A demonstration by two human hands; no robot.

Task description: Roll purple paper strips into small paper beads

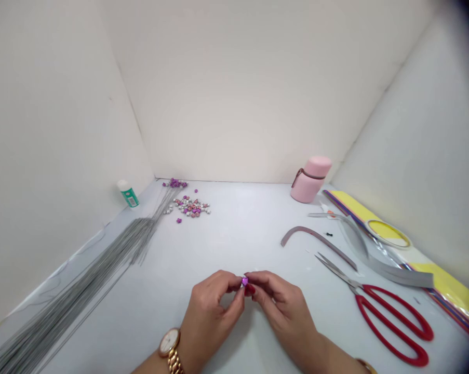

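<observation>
A small shiny purple paper star [244, 281] is pinched between the fingertips of both hands, low in the middle of the head view. My left hand [214, 304], with a gold watch at the wrist, closes thumb and index finger on its left side. From the other side my right hand [283, 306] grips it the same way; dark red nails show by the star. Farther back at the left lies a loose pile of silver, pink and purple paper stars [193, 206]. Beyond it, purple stars [174, 183] sit at the ends of thin wires.
Left, a long bundle of grey wires [90, 280] and a green-white glue stick [128, 194]. Right, red-handled scissors [359, 286], curved paper strips [316, 234], grey strips [393, 272], a tape roll [407, 243] on yellow packs [452, 291]. A pink flask [310, 181] stands behind, near the walls.
</observation>
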